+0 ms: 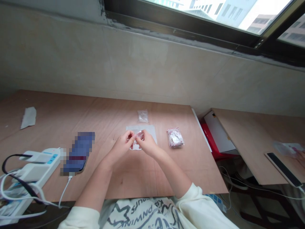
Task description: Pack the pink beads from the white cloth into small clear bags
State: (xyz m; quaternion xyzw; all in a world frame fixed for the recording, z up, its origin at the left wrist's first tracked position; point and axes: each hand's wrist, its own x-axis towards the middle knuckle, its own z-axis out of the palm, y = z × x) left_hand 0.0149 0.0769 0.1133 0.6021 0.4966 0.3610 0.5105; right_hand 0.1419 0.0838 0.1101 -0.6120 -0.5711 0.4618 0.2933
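My left hand [125, 140] and my right hand [145, 142] meet over the middle of the table, fingertips pinched together. Between them is a small clear plastic bag [140, 135], partly covered by the fingers; its contents are too small to tell. Under the hands lies a pale sheet [152, 129], and a white piece with red marks [135, 147] shows below the fingers. Just beyond the sheet rests a flat clear packet [143, 116]. To the right of my right hand sits a stack of shiny clear packets [175, 137] with pinkish edges.
A phone [78, 152] on a charging cable lies at the left, near a white power strip [45, 162] with several plugs and cables. A torn white paper [29, 117] is at the far left. Across a gap on the right, another table [252, 133] holds a second phone [283, 169].
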